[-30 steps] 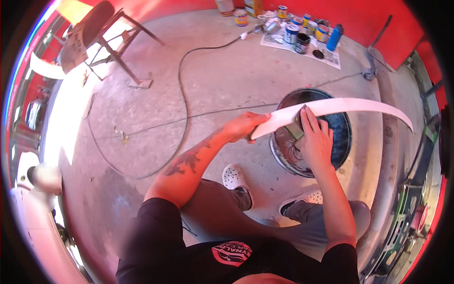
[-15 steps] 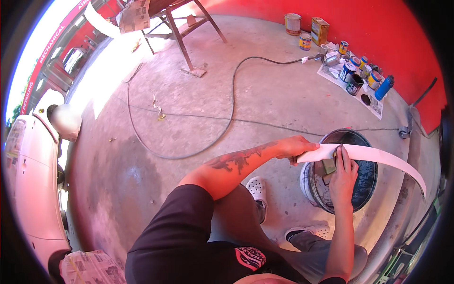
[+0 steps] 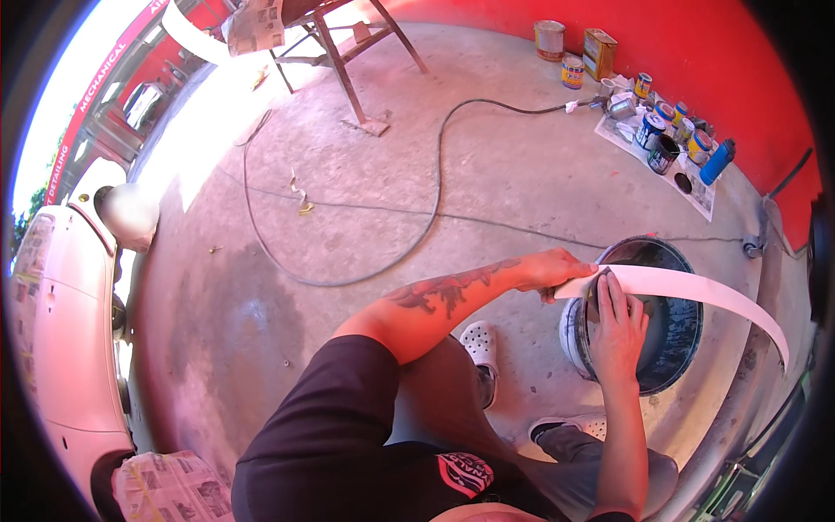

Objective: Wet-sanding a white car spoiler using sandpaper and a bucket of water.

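Note:
My left hand (image 3: 557, 271) is closed round the left end of a long, curved white strip (image 3: 706, 290). My right hand (image 3: 617, 326) presses a small sanding block (image 3: 593, 308) with a dark edge against the strip, close to the left hand. Most of the block is hidden behind the fingers, which lie nearly straight over it. Beneath the strip stands a dark bucket (image 3: 681, 344) with greyish liquid inside. The strip reaches across the bucket's opening and bends down past its right side.
Paint cans (image 3: 651, 130) and a blue bottle (image 3: 718, 162) stand along the red wall. A black hose (image 3: 439, 174) loops over the concrete floor. A stand with wooden legs (image 3: 339, 70) is at the back. A pale car body (image 3: 78, 339) lines the left, beside a blurred person.
My right hand has slid left along the strip with the sanding block, toward my left hand. The left hand keeps its hold. The whole view has shifted slightly.

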`<act>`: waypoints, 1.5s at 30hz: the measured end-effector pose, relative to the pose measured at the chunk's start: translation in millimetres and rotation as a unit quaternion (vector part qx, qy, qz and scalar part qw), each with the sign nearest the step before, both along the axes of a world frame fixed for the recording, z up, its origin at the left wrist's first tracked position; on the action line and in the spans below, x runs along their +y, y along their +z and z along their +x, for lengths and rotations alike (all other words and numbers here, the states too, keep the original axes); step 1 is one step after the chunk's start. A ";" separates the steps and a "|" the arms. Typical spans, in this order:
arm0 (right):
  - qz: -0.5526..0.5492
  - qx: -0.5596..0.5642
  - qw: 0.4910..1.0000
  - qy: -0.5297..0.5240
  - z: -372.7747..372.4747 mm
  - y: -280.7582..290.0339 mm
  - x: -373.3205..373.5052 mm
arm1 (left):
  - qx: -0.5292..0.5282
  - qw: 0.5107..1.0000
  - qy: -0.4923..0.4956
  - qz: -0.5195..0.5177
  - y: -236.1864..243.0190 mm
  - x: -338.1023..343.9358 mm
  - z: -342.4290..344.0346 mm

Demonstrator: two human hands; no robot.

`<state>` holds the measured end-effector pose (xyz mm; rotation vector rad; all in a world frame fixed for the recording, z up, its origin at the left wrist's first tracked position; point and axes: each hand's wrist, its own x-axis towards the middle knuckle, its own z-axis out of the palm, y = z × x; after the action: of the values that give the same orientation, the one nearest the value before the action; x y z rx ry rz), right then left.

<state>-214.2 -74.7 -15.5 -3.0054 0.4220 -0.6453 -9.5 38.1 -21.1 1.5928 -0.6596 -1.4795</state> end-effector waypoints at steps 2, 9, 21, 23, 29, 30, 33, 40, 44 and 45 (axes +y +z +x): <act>-0.019 -0.001 1.000 0.020 -1.2 3.2 -6.1 | 0.011 1.000 0.007 -0.019 -4.8 -2.3 0.5; -0.016 0.006 0.997 -0.076 -4.4 0.7 -25.4 | 0.036 0.999 -0.006 -0.034 4.4 -3.9 -2.3; -0.030 -0.001 0.998 -0.060 -1.3 2.1 -19.1 | 0.037 0.999 0.000 -0.030 -2.6 -4.9 -1.2; -0.024 -0.002 1.000 -0.004 4.1 -1.9 6.3 | 0.022 1.000 0.013 -0.007 -3.6 -3.6 -1.3; -0.039 0.007 0.998 -0.043 -1.5 2.2 -23.4 | 0.051 0.998 0.003 -0.044 -2.5 -2.7 0.5; -0.041 0.007 0.998 -0.042 -3.0 0.7 -28.2 | 0.051 0.998 0.004 -0.046 -2.1 -2.6 0.1; -0.028 0.002 0.996 -0.083 -2.4 -5.5 -19.9 | 0.054 0.998 0.004 -0.033 -1.5 -2.0 -0.4; -0.059 -0.014 0.998 0.010 -7.8 -6.0 8.2 | 0.032 0.999 -0.003 -0.030 -10.1 -4.2 -3.3; -0.033 -0.019 0.989 -0.140 -12.5 -1.8 -46.0 | 0.051 0.998 0.005 -0.022 -0.5 -4.5 -0.9; -0.044 -0.012 0.989 -0.140 -8.1 -6.0 -45.1 | 0.050 0.999 0.007 -0.018 1.0 -1.2 2.8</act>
<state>-222.3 -119.8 -21.5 -3.0442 0.8451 -0.7343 -6.8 36.9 -20.1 1.4827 -0.6138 -1.5187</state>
